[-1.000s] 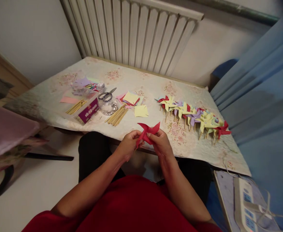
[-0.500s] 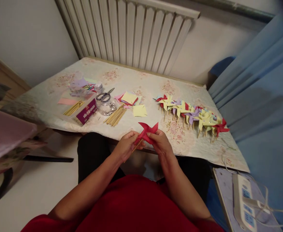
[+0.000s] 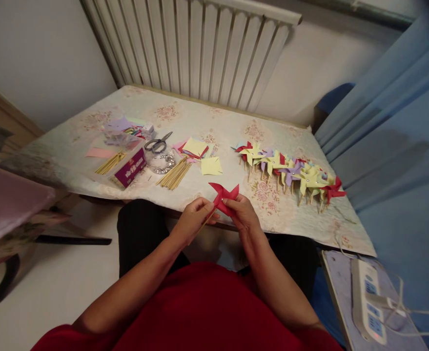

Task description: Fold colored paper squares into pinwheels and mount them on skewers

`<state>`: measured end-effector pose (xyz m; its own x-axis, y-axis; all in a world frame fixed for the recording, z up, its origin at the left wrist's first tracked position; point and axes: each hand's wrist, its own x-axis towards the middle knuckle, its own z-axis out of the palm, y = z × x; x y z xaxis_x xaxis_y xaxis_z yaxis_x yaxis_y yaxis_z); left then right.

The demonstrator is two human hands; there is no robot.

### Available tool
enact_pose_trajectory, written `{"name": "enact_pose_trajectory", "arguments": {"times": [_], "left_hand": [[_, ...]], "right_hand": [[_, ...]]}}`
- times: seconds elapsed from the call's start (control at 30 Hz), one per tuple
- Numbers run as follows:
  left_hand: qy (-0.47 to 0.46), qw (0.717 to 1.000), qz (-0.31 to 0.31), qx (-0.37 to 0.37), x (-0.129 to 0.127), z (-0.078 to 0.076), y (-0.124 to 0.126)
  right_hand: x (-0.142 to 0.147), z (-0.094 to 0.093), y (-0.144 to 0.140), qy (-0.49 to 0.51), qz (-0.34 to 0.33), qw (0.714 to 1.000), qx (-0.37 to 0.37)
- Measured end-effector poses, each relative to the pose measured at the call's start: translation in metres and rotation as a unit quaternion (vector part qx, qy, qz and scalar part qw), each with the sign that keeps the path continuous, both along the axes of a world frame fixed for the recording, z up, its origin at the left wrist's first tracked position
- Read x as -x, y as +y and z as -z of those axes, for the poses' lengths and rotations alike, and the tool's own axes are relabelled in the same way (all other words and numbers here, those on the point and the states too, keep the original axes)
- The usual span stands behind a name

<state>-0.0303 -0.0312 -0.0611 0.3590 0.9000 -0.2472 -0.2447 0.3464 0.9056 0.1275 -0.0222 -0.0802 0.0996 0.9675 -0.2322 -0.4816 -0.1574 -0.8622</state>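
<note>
From my feed, both hands are up at the near edge of the tabletop (image 3: 214, 119), working one red paper pinwheel (image 3: 223, 196). The left hand (image 3: 192, 220) has its fingers pinched around a thin wooden stick (image 3: 206, 223) that runs down and left from under the pinwheel. The right hand (image 3: 243, 214) is right beside it, fingers pressed together on the pinwheel's lower blades, thumb on the paper. So the pinwheel sits between the two hands, lifted just above the tabletop edge, blades pointing away from me.

Further out on the tabletop, a row of finished pinwheels (image 3: 291, 171) in yellow, purple and red lies off to the right, well apart from the hands. A loose yellow paper square (image 3: 211, 166) is just past the hands, with a bundle of sticks (image 3: 175, 174) to its left. Beyond those: scissors (image 3: 157, 143), a small stack of coloured paper (image 3: 195, 147), and a purple box (image 3: 130, 167) holding more sticks. A power strip (image 3: 366, 297) sits low at the right.
</note>
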Motion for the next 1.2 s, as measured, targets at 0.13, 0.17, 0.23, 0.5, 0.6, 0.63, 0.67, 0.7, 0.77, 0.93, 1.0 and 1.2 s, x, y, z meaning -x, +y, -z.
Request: {"name": "enact_pose_trajectory", "arguments": {"times": [0.13,0.17,0.23,0.5,0.6,0.63,0.67,0.7,0.77,0.93,1.0,1.2], "left_hand": [[0.046,0.999,-0.012,-0.009,-0.002,0.000,-0.002],[0.060,0.998,-0.013,-0.008,-0.003,0.001,-0.002],[0.076,0.997,-0.009,-0.003,-0.003,0.002,-0.003],[0.098,0.992,0.065,0.051,0.006,0.017,-0.009],[0.090,0.992,0.058,0.060,0.009,0.022,-0.010],[0.082,0.993,0.050,0.063,0.010,0.024,-0.010],[0.072,0.994,0.043,0.067,0.010,0.025,-0.009],[0.062,0.995,0.035,0.071,0.010,0.025,-0.009],[0.044,0.996,0.018,0.076,0.010,0.026,-0.007],[0.008,0.995,-0.021,0.101,0.011,0.029,-0.005],[0.000,0.993,-0.032,0.114,0.012,0.029,-0.005],[-0.009,0.989,-0.058,0.134,0.008,0.024,-0.004]], "right_hand": [[0.000,-0.001,0.000,-0.013,0.004,1.000,0.008],[0.000,-0.001,0.000,-0.017,0.002,1.000,0.009],[0.000,0.000,0.000,-0.021,-0.003,1.000,0.011],[-0.002,0.003,0.000,-0.012,0.000,1.000,0.021],[-0.001,0.002,0.000,-0.006,-0.009,1.000,0.014],[-0.001,0.002,0.000,-0.009,-0.018,1.000,0.011],[-0.001,0.002,-0.001,-0.012,-0.026,1.000,0.011],[-0.002,0.003,-0.001,-0.016,-0.033,0.999,0.015],[-0.004,0.006,-0.002,-0.019,-0.032,0.999,0.030],[-0.007,0.019,-0.007,-0.055,0.027,0.997,0.046],[-0.007,0.022,-0.011,-0.122,0.086,0.989,0.019],[0.003,0.019,-0.023,-0.366,0.157,0.915,-0.064]]}}
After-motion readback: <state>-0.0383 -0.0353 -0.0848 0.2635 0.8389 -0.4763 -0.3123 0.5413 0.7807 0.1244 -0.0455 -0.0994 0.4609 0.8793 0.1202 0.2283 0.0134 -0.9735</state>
